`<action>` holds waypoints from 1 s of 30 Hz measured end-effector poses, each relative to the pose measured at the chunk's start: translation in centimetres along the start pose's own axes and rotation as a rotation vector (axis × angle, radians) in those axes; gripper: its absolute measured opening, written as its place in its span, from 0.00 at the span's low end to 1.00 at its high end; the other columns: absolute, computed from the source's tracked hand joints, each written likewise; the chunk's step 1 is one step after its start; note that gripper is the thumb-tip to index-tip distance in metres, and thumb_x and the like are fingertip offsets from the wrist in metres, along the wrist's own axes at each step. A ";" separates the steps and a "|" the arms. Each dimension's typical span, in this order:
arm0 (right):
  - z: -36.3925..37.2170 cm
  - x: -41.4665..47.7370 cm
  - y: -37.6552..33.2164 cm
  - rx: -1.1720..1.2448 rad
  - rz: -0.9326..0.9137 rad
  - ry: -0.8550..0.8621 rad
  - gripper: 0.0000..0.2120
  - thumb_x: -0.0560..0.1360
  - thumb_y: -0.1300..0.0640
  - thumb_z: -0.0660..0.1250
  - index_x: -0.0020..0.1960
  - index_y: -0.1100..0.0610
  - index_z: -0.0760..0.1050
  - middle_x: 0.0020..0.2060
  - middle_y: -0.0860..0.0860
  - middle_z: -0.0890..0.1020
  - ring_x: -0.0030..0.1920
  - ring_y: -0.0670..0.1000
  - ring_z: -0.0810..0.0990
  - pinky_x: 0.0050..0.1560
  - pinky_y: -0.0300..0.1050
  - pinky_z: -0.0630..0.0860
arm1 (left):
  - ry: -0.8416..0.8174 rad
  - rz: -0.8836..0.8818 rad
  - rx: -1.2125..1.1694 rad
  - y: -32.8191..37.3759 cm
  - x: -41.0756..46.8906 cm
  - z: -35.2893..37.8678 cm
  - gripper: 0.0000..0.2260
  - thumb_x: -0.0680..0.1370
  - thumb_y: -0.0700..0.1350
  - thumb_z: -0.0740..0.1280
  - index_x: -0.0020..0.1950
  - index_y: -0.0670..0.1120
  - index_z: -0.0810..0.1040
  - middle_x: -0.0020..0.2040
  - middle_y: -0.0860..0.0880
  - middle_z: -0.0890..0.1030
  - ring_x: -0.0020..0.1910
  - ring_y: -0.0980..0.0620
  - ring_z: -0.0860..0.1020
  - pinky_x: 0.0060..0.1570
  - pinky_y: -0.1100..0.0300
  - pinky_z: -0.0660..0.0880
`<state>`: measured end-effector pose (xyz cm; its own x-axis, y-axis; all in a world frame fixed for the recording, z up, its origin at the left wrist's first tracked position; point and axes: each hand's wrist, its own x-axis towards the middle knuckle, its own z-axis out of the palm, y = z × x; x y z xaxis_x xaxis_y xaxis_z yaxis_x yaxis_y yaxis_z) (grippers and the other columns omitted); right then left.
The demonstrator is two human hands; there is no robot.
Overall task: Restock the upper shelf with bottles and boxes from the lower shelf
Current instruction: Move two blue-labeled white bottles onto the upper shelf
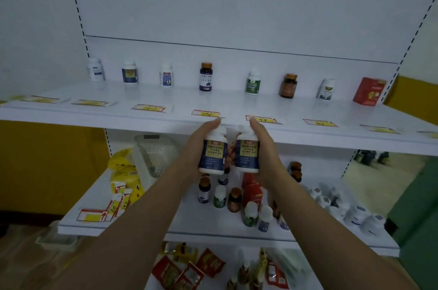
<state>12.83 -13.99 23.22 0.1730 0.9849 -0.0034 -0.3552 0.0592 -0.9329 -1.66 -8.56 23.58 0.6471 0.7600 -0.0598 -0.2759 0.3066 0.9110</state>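
My left hand [198, 145] grips a white bottle with a blue and yellow label [213, 151]. My right hand [266, 147] grips a second bottle of the same kind [247, 151]. Both bottles are upright, side by side, just below the front edge of the upper shelf [237, 133]. Along the back of that shelf stands a spaced row of single bottles, among them a matching blue-label one [130, 72], and a red box [369, 91] at the right end. The lower shelf [147, 225] holds several bottles [220, 196] and red boxes [253, 195].
Price tags [205, 113] lie along the upper shelf's front. On the lower shelf are a white perforated basket [154, 157], yellow packets [123, 166], loose tags [111, 209] and white bottles at the right [355, 214]. Red packets [189, 270] fill the bottom shelf.
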 end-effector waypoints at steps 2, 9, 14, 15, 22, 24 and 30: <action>0.1 0.4 -0.8 0.015 -0.006 -0.027 0.23 0.69 0.36 0.66 0.47 0.57 0.79 0.36 0.55 0.83 0.33 0.53 0.82 0.36 0.45 0.79 | -0.014 0.031 0.021 0.8 0.3 0.3 0.17 0.64 0.59 0.71 0.34 0.45 0.81 0.32 0.44 0.80 0.27 0.48 0.78 0.30 0.59 0.77; 0.7 1.5 -3.9 -0.049 -0.130 -0.071 0.24 0.67 0.34 0.65 0.32 0.54 0.81 0.31 0.55 0.82 0.30 0.53 0.80 0.36 0.46 0.77 | -0.079 0.122 0.069 4.1 0.9 1.6 0.17 0.67 0.59 0.69 0.36 0.44 0.80 0.32 0.43 0.80 0.27 0.48 0.78 0.30 0.60 0.76; 1.4 2.4 -6.0 -0.060 -0.168 -0.075 0.23 0.65 0.34 0.66 0.31 0.55 0.80 0.30 0.55 0.81 0.29 0.53 0.79 0.35 0.46 0.76 | -0.079 0.131 0.072 6.4 0.9 2.7 0.17 0.65 0.57 0.69 0.34 0.42 0.78 0.30 0.42 0.79 0.25 0.48 0.77 0.28 0.61 0.76; 1.6 2.6 -6.4 -0.050 -0.175 -0.088 0.23 0.65 0.34 0.67 0.31 0.55 0.80 0.30 0.55 0.81 0.29 0.53 0.79 0.35 0.45 0.76 | -0.075 0.140 0.073 6.9 0.9 2.8 0.17 0.64 0.57 0.69 0.35 0.42 0.78 0.30 0.42 0.80 0.25 0.48 0.77 0.28 0.61 0.76; 4.2 3.6 -8.3 -0.022 -0.222 -0.182 0.20 0.70 0.37 0.66 0.42 0.55 0.78 0.31 0.55 0.81 0.29 0.53 0.80 0.34 0.44 0.77 | -0.041 0.243 0.134 10.1 0.0 2.0 0.16 0.70 0.57 0.67 0.36 0.45 0.82 0.32 0.43 0.81 0.27 0.48 0.79 0.31 0.59 0.78; 5.0 3.9 -8.5 -0.029 -0.220 -0.198 0.21 0.70 0.37 0.65 0.47 0.55 0.77 0.32 0.54 0.82 0.29 0.52 0.80 0.34 0.43 0.78 | -0.002 0.261 0.118 10.8 -0.4 1.7 0.16 0.71 0.56 0.67 0.44 0.43 0.80 0.33 0.43 0.82 0.28 0.48 0.80 0.32 0.59 0.78; 7.5 4.3 -8.5 -0.027 -0.266 -0.236 0.23 0.71 0.38 0.65 0.56 0.55 0.77 0.40 0.59 0.81 0.38 0.57 0.81 0.48 0.57 0.79 | 0.015 0.288 0.065 12.1 -1.9 0.5 0.17 0.65 0.55 0.71 0.46 0.45 0.79 0.35 0.44 0.83 0.29 0.49 0.81 0.31 0.60 0.77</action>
<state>9.74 -9.09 33.87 0.0386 0.9461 0.3215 -0.3014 0.3178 -0.8990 -5.86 -6.62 34.97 0.5377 0.8192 0.1996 -0.4000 0.0395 0.9156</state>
